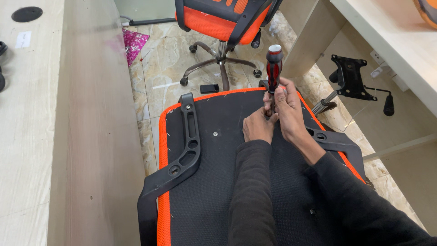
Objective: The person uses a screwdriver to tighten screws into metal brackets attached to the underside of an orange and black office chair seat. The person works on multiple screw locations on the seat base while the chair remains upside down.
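The right hand [287, 111] fingers wrap closed around the upright screwdriver [274, 68] shaft. The left hand [257, 127] fingers pinch closed at its tip, directly below, on the seat underside [218, 182].

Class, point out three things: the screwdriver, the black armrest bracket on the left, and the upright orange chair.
screwdriver [274, 64], head view, red-black handle.
armrest bracket [189, 150], head view, slotted middle.
orange chair [205, 23], head view, seat edge.

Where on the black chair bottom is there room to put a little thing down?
The widest bare patch of the upturned seat lies between the left armrest bracket and the dark sleeves. It is crowded at the far edge, where the left hand and right hand bunch around the screwdriver. The desk top on the left is also bare.
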